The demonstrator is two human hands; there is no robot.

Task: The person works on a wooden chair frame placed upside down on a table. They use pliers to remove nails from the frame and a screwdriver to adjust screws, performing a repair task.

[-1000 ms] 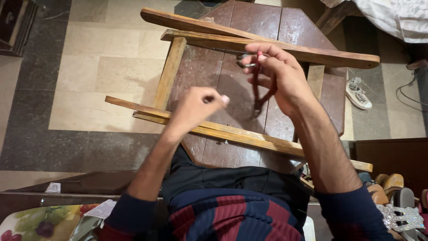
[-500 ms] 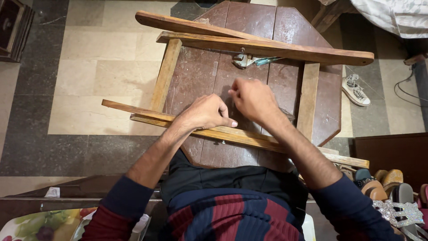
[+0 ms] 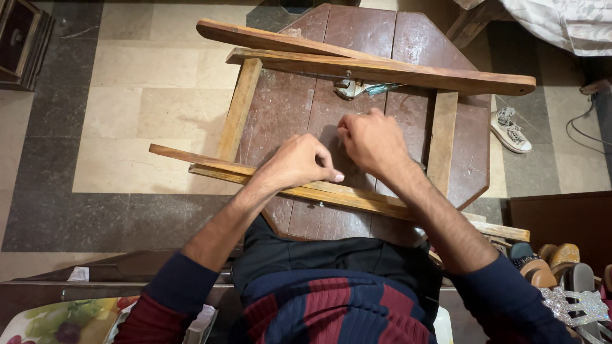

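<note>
left hand (image 3: pixel 299 164) curled, fingertips pinched on wooden frame (image 3: pixel 331 194) | right hand (image 3: pixel 373 141) closed, perhaps pinching something small, on table (image 3: pixel 280 114) | steady frame, keep wrists braced

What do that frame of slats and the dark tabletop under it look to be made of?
The frame looks like bare, worn wood: yellow-brown with visible grain and dull, unvarnished faces. The tabletop seems to be reddish-brown wooden boards, going by the seams between them, with a scuffed, slightly glossy coat. The pliers lying on it look like grey metal with blue-green grips, likely plastic or rubber.
</note>
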